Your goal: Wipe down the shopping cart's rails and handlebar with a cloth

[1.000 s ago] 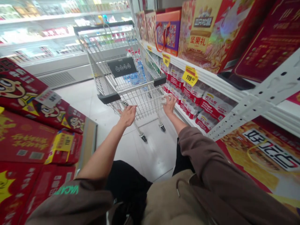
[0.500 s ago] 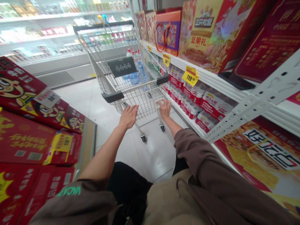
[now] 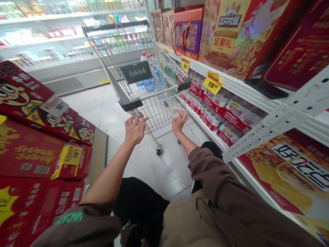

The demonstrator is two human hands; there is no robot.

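A metal shopping cart [image 3: 156, 109] with dark corner bumpers stands ahead of me. My left hand [image 3: 134, 131] is raised just below its near left bumper, palm down, with the fingers apart and slightly bent; I see nothing in it. Below the near right corner, my right hand [image 3: 181, 122] is curled around a small whitish, crumpled-looking wad [image 3: 176, 112]. What the wad is made of cannot be made out. Whether either hand touches the wire basket is unclear. On the cart's child-seat panel sits a black plate [image 3: 137, 72] with a pale print.
Shelving with gift boxes [image 3: 223, 41] and red-labelled bottle packs [image 3: 238, 115] runs along the right. Stacked red cartons [image 3: 33, 147] border the left. Beyond the cart are a refrigerated display [image 3: 64, 65] and blue-tinted water bottles [image 3: 149, 82]. Pale floor tiles [image 3: 164, 171] lie between.
My left hand has shifted left and its fingers have spread. My right hand has turned, and the whitish wad shows more. The cart appears slightly further right in view.
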